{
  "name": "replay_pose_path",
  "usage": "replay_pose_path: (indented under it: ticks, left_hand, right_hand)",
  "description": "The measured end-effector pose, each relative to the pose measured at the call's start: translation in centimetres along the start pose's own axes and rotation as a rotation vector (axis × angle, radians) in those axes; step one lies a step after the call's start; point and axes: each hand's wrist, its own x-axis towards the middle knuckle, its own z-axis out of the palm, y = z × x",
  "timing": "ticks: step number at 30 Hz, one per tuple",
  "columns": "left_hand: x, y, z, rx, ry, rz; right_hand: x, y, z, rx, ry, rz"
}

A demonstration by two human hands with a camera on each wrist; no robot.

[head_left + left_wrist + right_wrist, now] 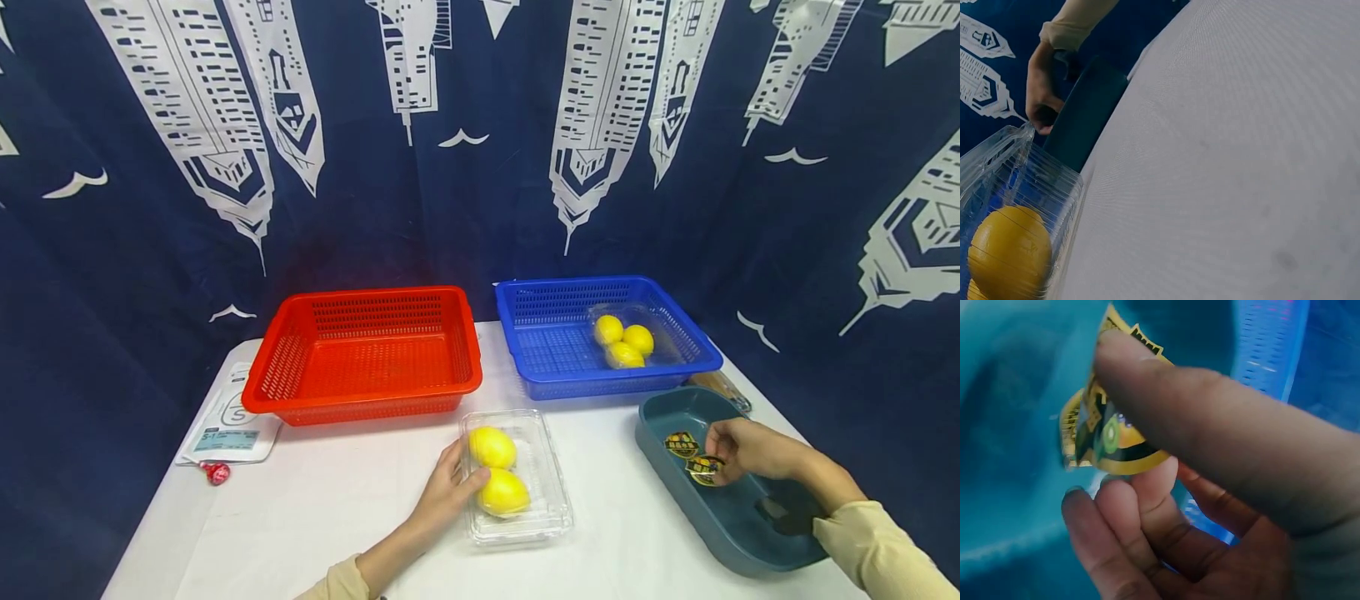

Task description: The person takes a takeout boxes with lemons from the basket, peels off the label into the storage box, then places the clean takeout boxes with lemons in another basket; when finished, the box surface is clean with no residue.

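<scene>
A clear plastic container (551,500) lies open on the white table (337,517) with two lemons (492,447) inside. My left hand (463,471) grips its left wall, the thumb by the nearer lemon (504,492). In the left wrist view the container (1035,181) and one lemon (1010,250) show, but no fingers. My right hand (723,462) reaches into a teal tray (720,533) and pinches a yellow-and-black sticker (705,471) between thumb and fingers. The right wrist view shows that sticker (1110,437) up close. A second sticker (681,444) lies flat in the tray.
A red basket (375,292) stands empty at the back left. A blue basket (570,283) at the back right holds three lemons (622,342) in a clear pack. A white packet (228,425) and a small red item (217,473) lie at the left edge.
</scene>
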Motion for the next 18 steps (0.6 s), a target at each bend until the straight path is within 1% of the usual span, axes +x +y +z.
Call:
replay_pose_path:
  ticks: [2,8,11,14,16,18]
  left_hand:
    - [0.1,0.0,0.0,-0.001,0.000,0.000]
    - [0.1,-0.1,0.1,-0.002,0.000,-0.012]
    - [0.0,0.0,0.1,-0.001,-0.001,-0.015]
    - [0.0,0.1,0.1,-0.001,-0.004,-0.014]
    - [0.0,0.1,0.0,-0.001,-0.005,-0.010]
    - [0.0,0.2,0.0,-0.005,-0.005,-0.008]
  right_hand:
    - [0.1,0.6,0.2,-0.033,0.006,0.023]
    - [0.4,1.6,0.8,-0.200,0.068,0.105]
    - [0.7,1.7,1.2,-0.251,0.089,0.161]
    - [1.1,1.8,1.5,-0.293,0.108,0.197]
    - [1.3,1.9,1.6,-0.319,0.123,0.206]
    - [1.4,2.1,1.8,-0.339,0.134,0.195]
